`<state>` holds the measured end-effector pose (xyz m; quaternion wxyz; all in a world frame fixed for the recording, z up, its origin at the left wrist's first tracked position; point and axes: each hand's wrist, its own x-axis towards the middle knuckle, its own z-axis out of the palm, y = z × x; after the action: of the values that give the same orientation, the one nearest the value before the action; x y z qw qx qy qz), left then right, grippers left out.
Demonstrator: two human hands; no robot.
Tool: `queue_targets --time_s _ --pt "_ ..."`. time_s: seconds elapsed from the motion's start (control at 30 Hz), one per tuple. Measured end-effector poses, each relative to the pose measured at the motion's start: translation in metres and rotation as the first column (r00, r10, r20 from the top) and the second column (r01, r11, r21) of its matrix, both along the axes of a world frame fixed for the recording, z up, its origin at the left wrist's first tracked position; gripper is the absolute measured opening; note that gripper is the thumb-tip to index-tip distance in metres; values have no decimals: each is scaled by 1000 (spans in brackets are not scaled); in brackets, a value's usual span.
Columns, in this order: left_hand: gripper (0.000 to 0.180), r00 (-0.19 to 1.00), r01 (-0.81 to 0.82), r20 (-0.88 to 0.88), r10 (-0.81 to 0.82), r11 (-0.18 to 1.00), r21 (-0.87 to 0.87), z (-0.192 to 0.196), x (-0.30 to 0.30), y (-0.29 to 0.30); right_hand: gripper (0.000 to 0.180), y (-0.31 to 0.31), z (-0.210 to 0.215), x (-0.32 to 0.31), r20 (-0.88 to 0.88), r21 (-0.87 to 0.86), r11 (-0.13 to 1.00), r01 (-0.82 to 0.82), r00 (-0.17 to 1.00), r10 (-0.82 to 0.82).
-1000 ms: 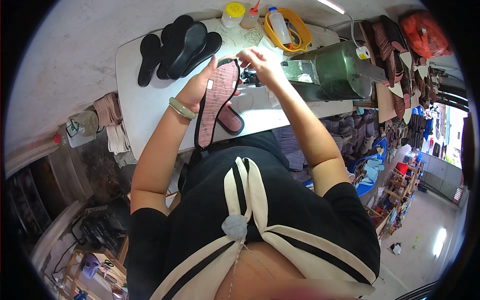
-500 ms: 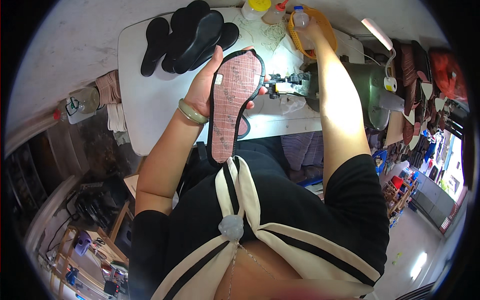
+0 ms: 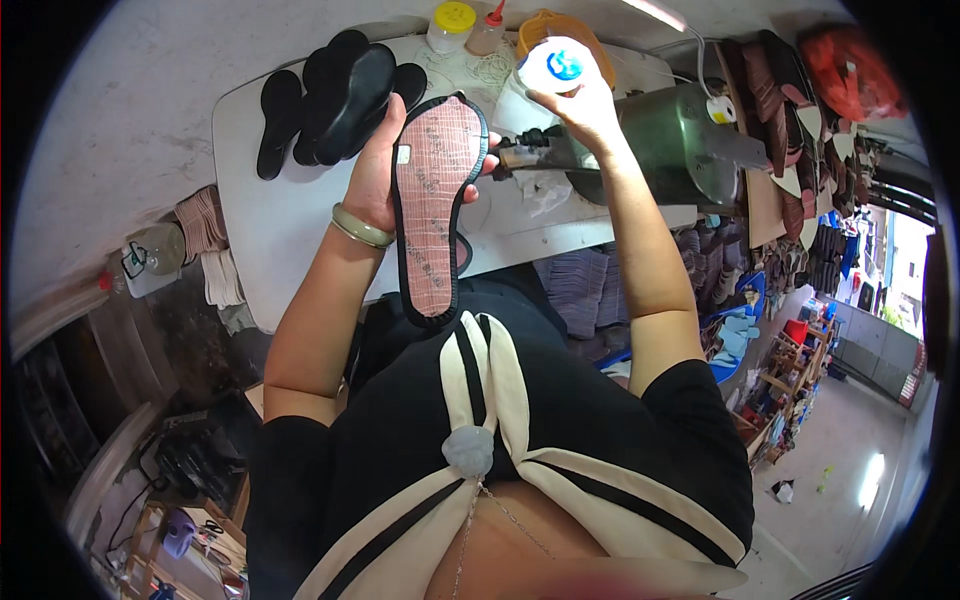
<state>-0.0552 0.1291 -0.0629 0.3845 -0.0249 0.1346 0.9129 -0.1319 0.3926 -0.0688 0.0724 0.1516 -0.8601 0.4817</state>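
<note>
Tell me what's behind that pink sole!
Behind the pink sole, fingertips of the left hand poke out on the right, and a sliver of another pink, black-edged piece shows lower down. The rest of that piece and most of the fingers are covered.

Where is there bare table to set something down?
Bare: white table between the black soles, left forearm and left edge; a front strip between the pink insole and green machine. Crowded: the far edge, with yellow-lidded jar and orange basket.
</note>
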Motion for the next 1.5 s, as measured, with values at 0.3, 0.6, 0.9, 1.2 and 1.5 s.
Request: queue_targets --time_s 0.3,0.6,0.9,1.2,1.5 --pt "81 998 18 -60 -15 999 49 23 31 7 56 -11 20 38 -200 -31 994 -108 975 100" --pt "76 974 -139 -204 102 975 -172 26 53 -13 73 -38 12 103 84 21 992 -127 989 125" --pt "64 985 -119 -161 68 936 -331 -35 62 -38 84 -96 -98 158 344 -186 981 -44 933 107" --pt "47 985 -173 -95 147 898 -404 -77 77 -45 42 -97 -75 161 503 -601 799 27 790 351" --pt "49 971 -237 -132 202 903 -358 -76 88 -48 25 -130 -75 152 571 -727 615 305 766 295"
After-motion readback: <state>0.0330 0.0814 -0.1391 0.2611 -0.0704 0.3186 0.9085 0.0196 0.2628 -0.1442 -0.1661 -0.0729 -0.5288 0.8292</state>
